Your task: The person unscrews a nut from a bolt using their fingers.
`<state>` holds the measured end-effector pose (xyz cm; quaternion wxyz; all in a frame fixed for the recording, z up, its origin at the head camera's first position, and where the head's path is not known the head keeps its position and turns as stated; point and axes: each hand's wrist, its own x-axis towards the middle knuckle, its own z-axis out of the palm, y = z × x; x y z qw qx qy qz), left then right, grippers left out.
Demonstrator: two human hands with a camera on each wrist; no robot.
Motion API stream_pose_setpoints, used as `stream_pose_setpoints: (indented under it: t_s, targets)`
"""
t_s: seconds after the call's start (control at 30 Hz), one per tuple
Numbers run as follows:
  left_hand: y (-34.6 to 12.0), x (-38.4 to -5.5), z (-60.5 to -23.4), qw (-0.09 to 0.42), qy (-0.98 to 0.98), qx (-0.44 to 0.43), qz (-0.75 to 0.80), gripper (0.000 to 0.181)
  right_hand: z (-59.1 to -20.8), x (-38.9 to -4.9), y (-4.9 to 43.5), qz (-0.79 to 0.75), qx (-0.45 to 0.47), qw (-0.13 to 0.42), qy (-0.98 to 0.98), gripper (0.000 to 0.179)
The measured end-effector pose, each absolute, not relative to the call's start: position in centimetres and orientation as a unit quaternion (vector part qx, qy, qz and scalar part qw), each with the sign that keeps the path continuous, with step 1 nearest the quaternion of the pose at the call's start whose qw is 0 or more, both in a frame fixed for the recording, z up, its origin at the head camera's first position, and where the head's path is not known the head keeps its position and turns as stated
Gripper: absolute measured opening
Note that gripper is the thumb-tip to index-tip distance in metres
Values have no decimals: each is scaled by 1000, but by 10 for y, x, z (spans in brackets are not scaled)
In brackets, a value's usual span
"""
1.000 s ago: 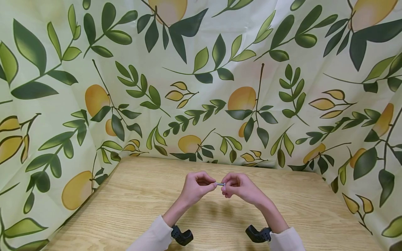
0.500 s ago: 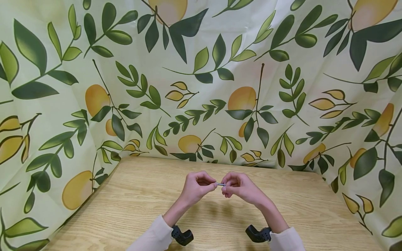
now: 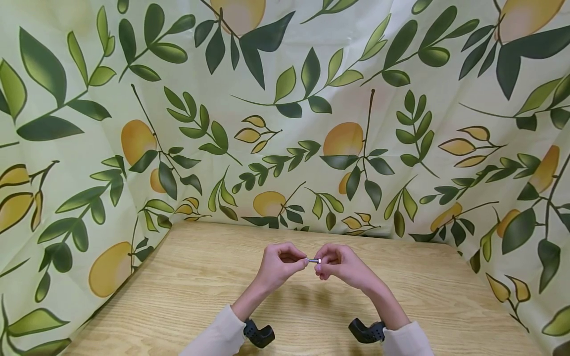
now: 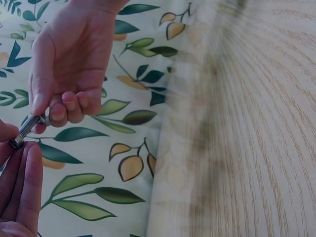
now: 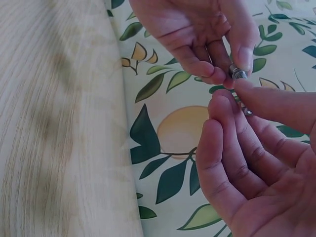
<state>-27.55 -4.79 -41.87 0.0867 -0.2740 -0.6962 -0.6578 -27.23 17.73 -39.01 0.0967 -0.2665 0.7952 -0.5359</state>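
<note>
A small silvery metal bolt [image 3: 313,260] is held level between both hands above the table. My left hand [image 3: 279,267] pinches its left end between thumb and fingertips. At the opposite end, my right hand [image 3: 344,267] has thumb and fingertips on a wider, bright part. Ridged thread shows along the bolt [image 4: 27,126] in the left wrist view, with a dark ring-like end by the left fingertips. In the right wrist view the right thumb covers the middle of the bolt [image 5: 239,74], and the left thumb presses by its threaded end.
Below the hands spreads a light wood-grain table [image 3: 187,296]. A cloth printed with leaves and fruit [image 3: 294,148] hangs behind it and along both sides. Black wrist-worn devices [image 3: 260,336] sit at the sleeve cuffs.
Both hands stay almost in place. The right fingertips have shifted slightly on the bolt, and its wider right end shows brighter and more plainly than before.
</note>
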Motion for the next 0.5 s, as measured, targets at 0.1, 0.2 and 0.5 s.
stream_pose_setpoints:
  t_s: [0.1, 0.2, 0.5]
  targets:
    - [-49, -275, -419, 88, -698, -271, -657, 11, -390, -272, 177, -536, -265, 95, 796, 21]
    - [-49, -275, -418, 88, -699, -269, -656, 11, -390, -272, 177, -534, -263, 92, 798, 21]
    - [-51, -276, -417, 88, -701, -266, -656, 10, -391, -274, 178, -532, -256, 84, 802, 25]
